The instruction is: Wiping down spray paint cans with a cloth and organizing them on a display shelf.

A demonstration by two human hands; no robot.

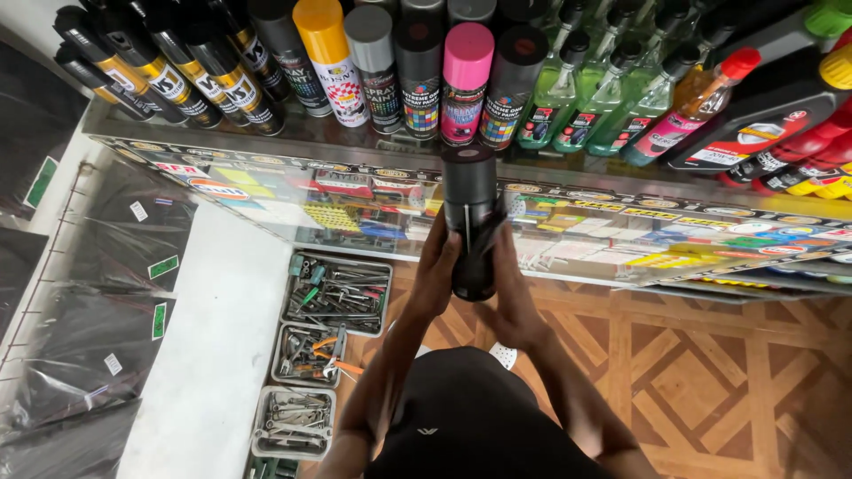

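Both hands are wrapped around a black spray can (470,222), left hand (437,270) and right hand (513,293) each with a firm grip on its sides, holding it upright just in front of the glass shelf (266,142). That shelf carries a row of spray paint cans (390,71) and green spray bottles (603,89). Down on the floor by the white wall, three grey trays (341,293) are packed with pliers, wrenches and other hand tools.

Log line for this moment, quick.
left hand and right hand: holding black cylindrical spray can | above glass counter
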